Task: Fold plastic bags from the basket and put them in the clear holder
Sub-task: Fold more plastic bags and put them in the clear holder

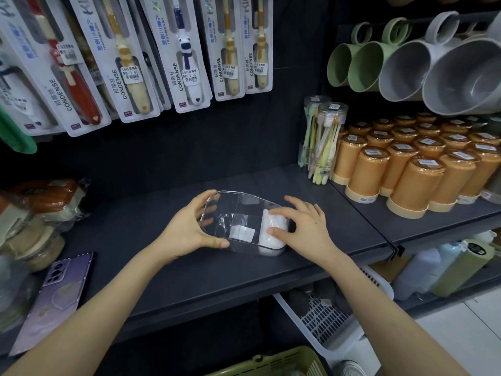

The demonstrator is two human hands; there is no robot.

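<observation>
The clear holder [238, 210] lies on the dark shelf [189, 272] in the middle of the view. My left hand [187, 229] grips its left end, thumb at the near rim and fingers over the far rim. Folded white plastic bags [272, 234] fill the holder's right end. My right hand [306, 226] rests on those bags, with fingers on top and the thumb pressing their near side. A green basket [284, 365] shows at the bottom edge, below the shelf.
A phone in a purple case [58, 297] lies at the shelf's left. Orange cups [412, 164] and toothbrush tubes [322, 137] stand to the right. Packaged toothbrushes [187, 52] hang above. A white basket [325, 318] sits under the shelf.
</observation>
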